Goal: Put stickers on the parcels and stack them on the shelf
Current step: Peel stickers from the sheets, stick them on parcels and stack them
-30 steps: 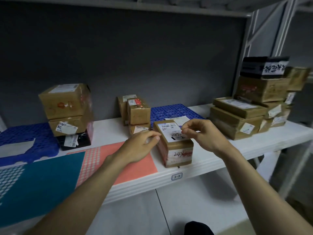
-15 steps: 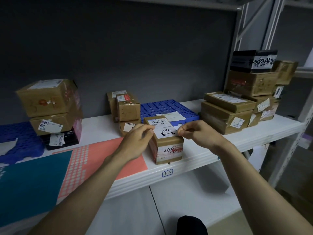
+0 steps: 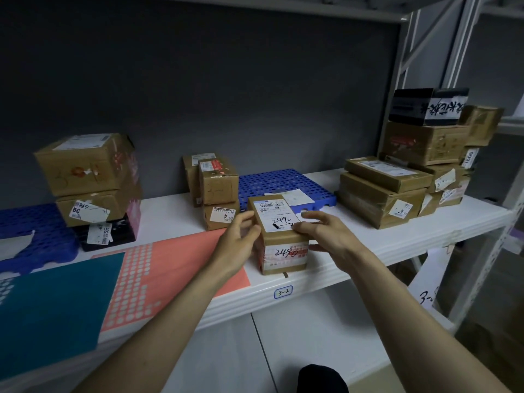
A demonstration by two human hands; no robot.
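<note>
A white metal shelf (image 3: 368, 245) set against a dark grey back wall (image 3: 226, 95) carries parcels along its length, its front lip bearing a small tag marked "3-2" (image 3: 283, 292). At far left a blue perforated plastic mat (image 3: 34, 231) lies behind a teal and coral printed sheet (image 3: 85, 293) that reaches the shelf's front edge; beside them stands a stack of two brown cardboard boxes on a black one (image 3: 93, 188). Bare white shelf opens between that stack and a cluster of small brown boxes (image 3: 217, 188) at centre. The person's left hand (image 3: 241, 239) rests against the left side of a small brown cardboard parcel (image 3: 283, 251), fingers loosely curved on its upper edge. The parcel stands upright near the front lip, a white handwritten sticker (image 3: 279, 224) on top, between both hands. The right hand (image 3: 326, 236) lies over the parcel's right top edge, fingers extended, fingertips pressing on the sticker. Behind sits a second blue perforated mat (image 3: 283, 182). Clear shelf front runs rightward to a tall pile of brown boxes topped by a black carton (image 3: 419, 171) near the grey upright post (image 3: 397, 80).
</note>
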